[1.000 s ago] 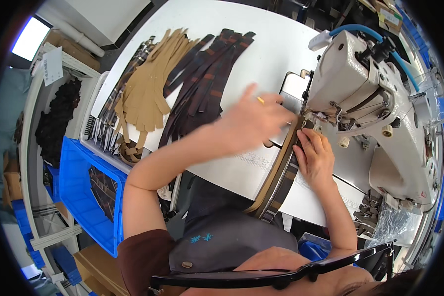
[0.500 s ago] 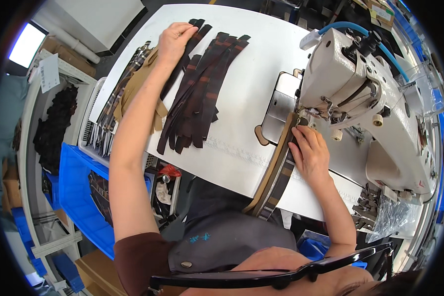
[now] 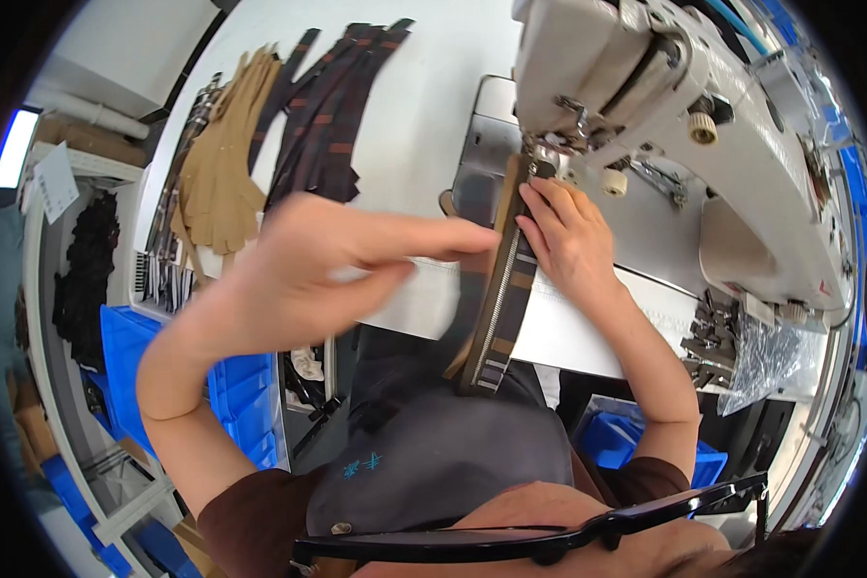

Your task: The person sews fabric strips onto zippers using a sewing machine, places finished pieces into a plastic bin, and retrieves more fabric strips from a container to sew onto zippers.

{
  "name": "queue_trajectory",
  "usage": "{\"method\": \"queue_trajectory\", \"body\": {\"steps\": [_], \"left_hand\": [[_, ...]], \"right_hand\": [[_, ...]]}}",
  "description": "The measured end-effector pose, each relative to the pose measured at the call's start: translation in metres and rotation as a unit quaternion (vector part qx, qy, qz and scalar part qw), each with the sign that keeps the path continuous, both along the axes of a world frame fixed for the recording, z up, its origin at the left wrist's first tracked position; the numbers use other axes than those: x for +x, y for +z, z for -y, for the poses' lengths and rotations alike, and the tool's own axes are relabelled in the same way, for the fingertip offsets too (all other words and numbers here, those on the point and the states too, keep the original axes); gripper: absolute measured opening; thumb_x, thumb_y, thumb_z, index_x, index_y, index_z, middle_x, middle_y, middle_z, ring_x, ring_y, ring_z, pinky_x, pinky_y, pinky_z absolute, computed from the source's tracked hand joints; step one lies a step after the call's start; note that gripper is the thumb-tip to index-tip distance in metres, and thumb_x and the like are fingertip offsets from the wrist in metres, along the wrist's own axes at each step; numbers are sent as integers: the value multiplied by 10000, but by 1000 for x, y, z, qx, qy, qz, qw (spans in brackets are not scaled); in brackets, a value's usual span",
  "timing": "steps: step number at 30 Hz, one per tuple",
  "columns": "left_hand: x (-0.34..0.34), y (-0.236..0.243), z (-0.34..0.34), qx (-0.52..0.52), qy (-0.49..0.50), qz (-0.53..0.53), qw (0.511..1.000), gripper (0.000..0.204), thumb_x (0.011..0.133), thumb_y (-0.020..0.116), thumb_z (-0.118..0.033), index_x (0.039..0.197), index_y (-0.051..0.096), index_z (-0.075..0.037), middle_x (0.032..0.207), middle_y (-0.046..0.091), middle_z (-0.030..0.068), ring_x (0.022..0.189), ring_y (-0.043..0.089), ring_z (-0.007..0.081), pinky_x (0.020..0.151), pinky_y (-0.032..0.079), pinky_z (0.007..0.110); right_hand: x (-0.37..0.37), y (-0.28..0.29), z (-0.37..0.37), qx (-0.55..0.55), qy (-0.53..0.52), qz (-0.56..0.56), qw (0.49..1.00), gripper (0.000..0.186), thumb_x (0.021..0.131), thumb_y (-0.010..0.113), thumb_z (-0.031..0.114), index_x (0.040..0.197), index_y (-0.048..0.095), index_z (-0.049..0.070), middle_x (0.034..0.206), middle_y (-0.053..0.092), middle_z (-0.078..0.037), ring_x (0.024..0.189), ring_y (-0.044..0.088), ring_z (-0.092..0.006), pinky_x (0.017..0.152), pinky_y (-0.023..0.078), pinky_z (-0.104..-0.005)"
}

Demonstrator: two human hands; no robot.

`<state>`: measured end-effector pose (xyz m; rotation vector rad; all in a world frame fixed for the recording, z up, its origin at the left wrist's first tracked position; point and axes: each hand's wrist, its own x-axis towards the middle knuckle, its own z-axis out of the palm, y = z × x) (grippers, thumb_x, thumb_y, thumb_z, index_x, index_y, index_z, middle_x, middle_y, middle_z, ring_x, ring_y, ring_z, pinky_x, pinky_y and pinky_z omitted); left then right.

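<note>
A long zipper (image 3: 499,301) with silver teeth runs from the sewing machine's presser foot toward my lap. Beside it lie a tan fabric strip (image 3: 507,200) and a dark plaid strip with pale bars (image 3: 512,306). My right hand (image 3: 570,231) is closed on the upper end of these layers, fingertips just below the foot. My left hand (image 3: 318,265), smeared by motion, reaches across from the left with its index finger at the tan edge. Another dark fabric strip (image 3: 470,289), blurred, passes behind that finger and hangs along the zipper; the exact grip is hard to see.
The white sewing machine (image 3: 636,77) stands at the right. Tan strips (image 3: 223,154) and dark plaid strips (image 3: 323,125) lie in piles at the table's far left. Blue bins (image 3: 246,395) sit below the table edge. Metal clips (image 3: 713,337) and a clear plastic bag (image 3: 775,356) are at right.
My left hand has come from the dark pile's far end to the zipper, bringing a dark strip along. My right hand stays near the foot. The whole view has shifted.
</note>
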<state>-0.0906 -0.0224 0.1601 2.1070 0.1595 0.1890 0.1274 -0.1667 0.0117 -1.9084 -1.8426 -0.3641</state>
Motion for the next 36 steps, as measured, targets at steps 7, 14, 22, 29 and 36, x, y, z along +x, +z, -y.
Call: {"method": "queue_trajectory", "body": {"steps": [7,14,22,29,36], "left_hand": [[73,-137,-9,428,-5,252,868,395,705,622,-26,1100,635,-12,1067,637,91,871,652,236,756,540,347],[89,-158,-15,419,55,204,883,305,740,622,-77,1043,651,-87,1118,622,7,988,619,182,1044,293,535],[88,-161,-19,408,42,189,892,295,746,624,-47,1038,642,-83,1139,609,8,1005,619,160,1055,257,578],[87,-156,-16,402,43,189,895,278,766,607,-47,1041,637,-79,1113,607,14,990,618,174,1045,251,605],[89,-159,-16,397,50,193,896,259,767,610,-54,1022,648,-71,1105,611,12,983,620,168,1049,248,611]], "right_hand": [[-5,3,-2,20,32,20,999,313,733,717,161,988,656,-9,1100,595,-108,970,588,-248,784,484,-346],[-2,1,-1,0,21,-2,1000,343,723,729,174,1008,655,-3,1095,595,-96,856,572,-226,738,474,-338],[-5,2,-1,-16,15,-13,1000,351,736,722,171,1032,650,-3,1112,598,-96,951,576,-248,789,480,-355],[-4,0,-2,1,22,-4,1000,378,739,724,194,1051,633,2,1080,588,-91,921,576,-229,776,465,-349],[-4,1,-2,0,25,-9,1000,378,742,722,188,1052,636,-9,1081,588,-96,936,577,-234,783,467,-349]]}}
